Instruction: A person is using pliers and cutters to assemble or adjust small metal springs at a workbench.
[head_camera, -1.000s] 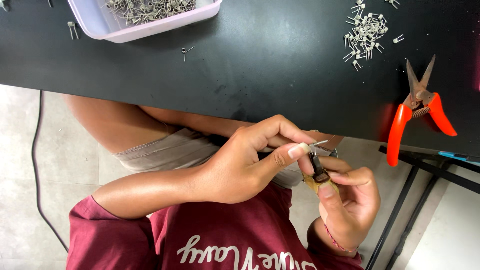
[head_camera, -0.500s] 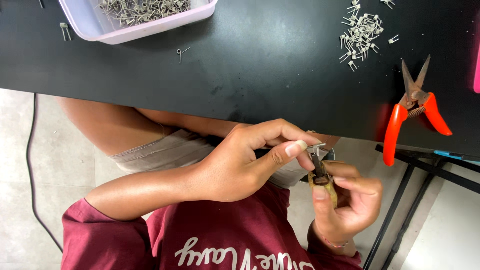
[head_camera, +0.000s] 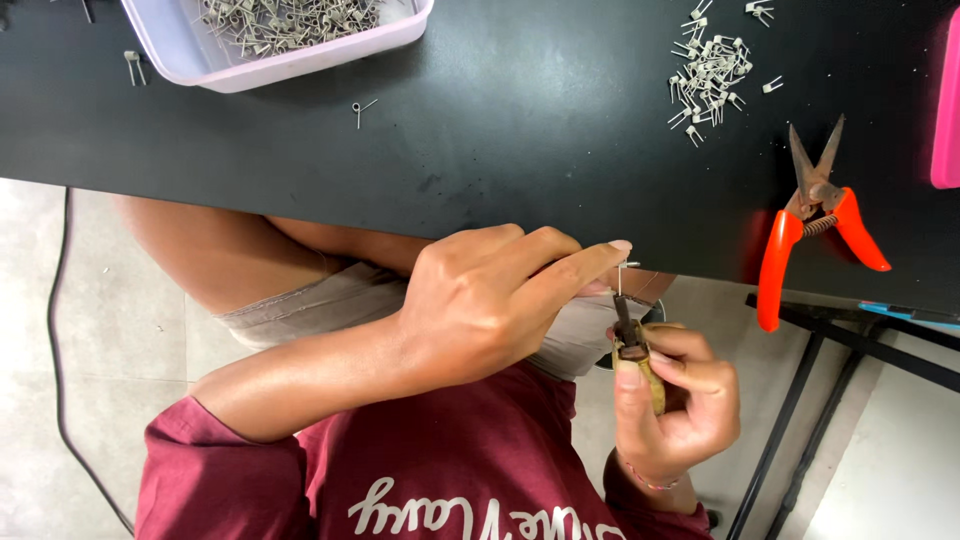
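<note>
Below the near edge of the black table (head_camera: 520, 150), both hands busy over the lap. Left hand (head_camera: 490, 300) reaching across, forefinger and thumb pinched shut on a small bent wire pin (head_camera: 624, 268) — the pin sticking out just past the fingertip, its thin leg pointing down toward the tool beneath. Right hand (head_camera: 680, 400) curled tight round a short tool with a tan handle (head_camera: 640, 365), thumb laid along the handle, dark tip aimed up at the pin. Pin and tool tip close together, almost in line; cannot tell whether actually touching. So the pin sits at the very end of the left pinch, directly above the right fist, in the gap between table edge and maroon shirt (head_camera: 430, 470).

On the table, well apart from the hands: orange-handled snips (head_camera: 815, 215) lying with blades open, off to the right; beyond them a loose heap of cut wire pins (head_camera: 710, 70) near the far edge; a pale plastic tray (head_camera: 290, 62) at far left, filled with more grey pins; one stray pin (head_camera: 360, 108) on the bare tabletop just below the tray, another pair (head_camera: 132, 65) to its left. Pink object (head_camera: 948, 100) at the right border — mostly cut off. Dark cable (head_camera: 60, 330) trailing over the pale floor at left.
</note>
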